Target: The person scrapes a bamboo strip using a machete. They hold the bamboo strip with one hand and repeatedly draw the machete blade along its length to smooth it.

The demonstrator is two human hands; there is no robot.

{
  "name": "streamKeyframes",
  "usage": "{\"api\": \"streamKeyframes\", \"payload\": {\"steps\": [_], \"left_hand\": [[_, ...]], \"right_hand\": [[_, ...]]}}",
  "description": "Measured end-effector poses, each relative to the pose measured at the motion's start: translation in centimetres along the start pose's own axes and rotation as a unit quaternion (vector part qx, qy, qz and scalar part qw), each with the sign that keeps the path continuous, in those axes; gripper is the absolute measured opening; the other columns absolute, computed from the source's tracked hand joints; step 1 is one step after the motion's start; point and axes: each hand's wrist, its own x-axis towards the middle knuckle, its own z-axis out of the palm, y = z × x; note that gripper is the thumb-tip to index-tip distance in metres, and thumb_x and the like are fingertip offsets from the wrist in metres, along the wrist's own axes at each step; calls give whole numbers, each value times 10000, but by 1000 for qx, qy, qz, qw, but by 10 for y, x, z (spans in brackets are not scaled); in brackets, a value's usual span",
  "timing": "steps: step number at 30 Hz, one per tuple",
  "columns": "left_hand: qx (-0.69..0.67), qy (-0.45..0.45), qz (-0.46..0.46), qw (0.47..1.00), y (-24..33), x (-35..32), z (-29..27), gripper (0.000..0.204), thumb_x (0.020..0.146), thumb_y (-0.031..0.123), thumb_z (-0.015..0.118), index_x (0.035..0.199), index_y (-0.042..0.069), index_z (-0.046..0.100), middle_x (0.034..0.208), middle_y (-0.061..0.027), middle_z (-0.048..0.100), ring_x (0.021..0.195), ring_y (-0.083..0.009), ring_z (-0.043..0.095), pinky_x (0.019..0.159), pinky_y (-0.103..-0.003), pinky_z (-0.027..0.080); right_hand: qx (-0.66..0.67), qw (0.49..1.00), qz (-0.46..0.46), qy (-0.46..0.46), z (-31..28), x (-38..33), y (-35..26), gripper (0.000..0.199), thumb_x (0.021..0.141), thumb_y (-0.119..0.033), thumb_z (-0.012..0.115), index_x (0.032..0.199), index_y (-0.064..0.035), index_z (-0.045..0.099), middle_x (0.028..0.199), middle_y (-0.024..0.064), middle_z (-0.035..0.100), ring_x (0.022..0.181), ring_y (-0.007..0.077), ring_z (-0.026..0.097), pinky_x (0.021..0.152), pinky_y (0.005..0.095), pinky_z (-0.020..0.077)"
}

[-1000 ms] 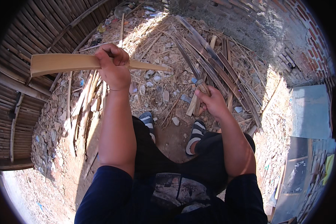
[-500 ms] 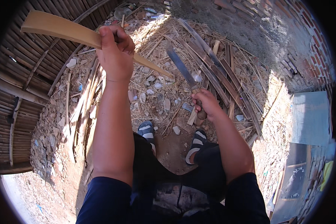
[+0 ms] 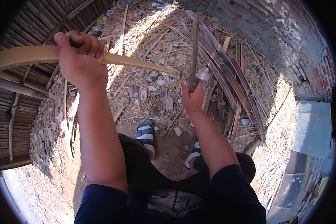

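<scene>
My left hand (image 3: 82, 61) is closed around a long pale bamboo strip (image 3: 28, 56). The strip curves out to the left rim, and its thinner end reaches right over the rubble, stopping a little short of my right hand (image 3: 193, 97). That hand grips a machete (image 3: 195, 48) by its handle, thumb up along it. The blade points away from me and shows nearly edge-on as a narrow dark line. A gap lies between the blade and the strip's end. Most of the handle is hidden inside my fist.
Split bamboo pieces (image 3: 237, 91) lie piled at the right, and more lean at the left. Stones, shavings and straw cover the ground around my sandals (image 3: 145, 134). A slatted bamboo wall (image 3: 11, 123) rises at left, a brick wall (image 3: 280, 41) at far right.
My left hand has moved left and slightly down, bringing the strip closer to level. My right hand has moved left and farther out, with the blade turned from flat to edge-on.
</scene>
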Motion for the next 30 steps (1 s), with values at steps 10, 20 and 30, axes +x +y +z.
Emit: {"api": "streamKeyframes", "payload": {"steps": [10, 20, 30], "left_hand": [[-14, 2, -33, 999, -30, -9, 1, 308, 1012, 317, 498, 784, 117, 447, 600, 14, 295, 539, -116, 268, 542, -287, 268], [6, -111, -16, 994, 12, -16, 32, 338, 1037, 342, 432, 801, 102, 466, 609, 9, 294, 546, -112, 260, 542, -280, 259], [25, -53, -23, 998, 6, -21, 53, 303, 1010, 285, 503, 808, 61, 482, 581, -1, 323, 512, -122, 303, 508, -294, 274]], "right_hand": [[-196, 935, 185, -232, 11, -7, 89, 487, 836, -279, 662, 1177, 51, 552, 1045, 265, 666, 995, 421, 651, 861, 498, 511], [-100, 913, 220, -328, -28, 18, 75, 499, 761, -296, 678, 1119, 47, 625, 950, 236, 686, 858, 361, 671, 784, 435, 525], [205, 801, 474, -304, -55, 10, 69, 223, 858, -189, 656, 971, -25, 555, 673, 51, 531, 491, 160, 492, 482, 352, 439]]}}
